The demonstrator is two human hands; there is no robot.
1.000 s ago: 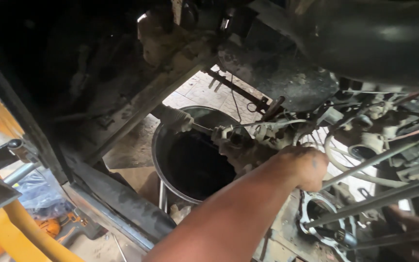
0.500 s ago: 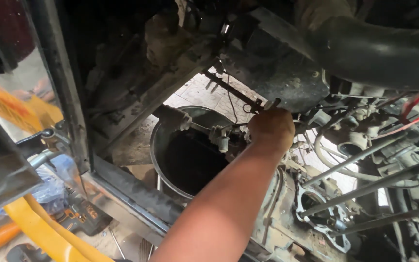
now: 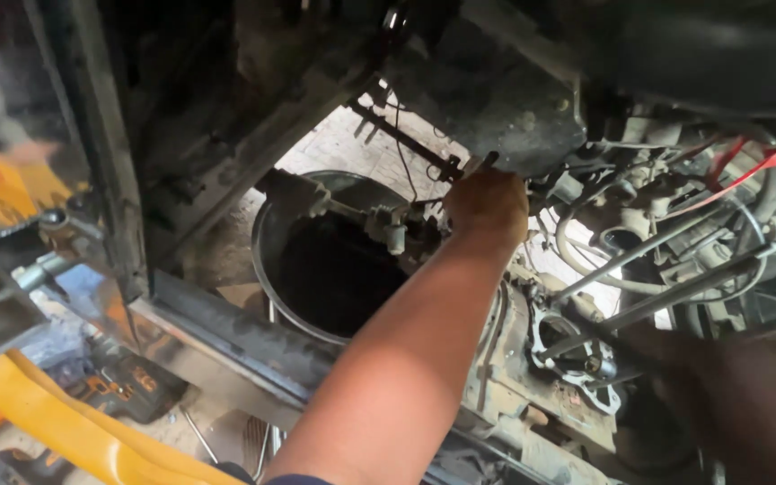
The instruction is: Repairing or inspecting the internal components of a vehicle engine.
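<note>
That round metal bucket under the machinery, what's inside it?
The bucket looks dark inside, perhaps black liquid; I cannot tell. Greasy parts and the person's forearm cover its right side.

Your left hand (image 3: 487, 205) at twelve o'clock, fist closed on a dark rod (image 3: 403, 140), black drum (image 3: 334, 269) at nine, hoses (image 3: 639, 260) at three

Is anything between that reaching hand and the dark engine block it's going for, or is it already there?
Nothing visible stands between them. The left hand is already up against the lower edge of the dark engine block, beside a thin toothed rod. The metal drain bucket and hoses lie below and aside.
</note>
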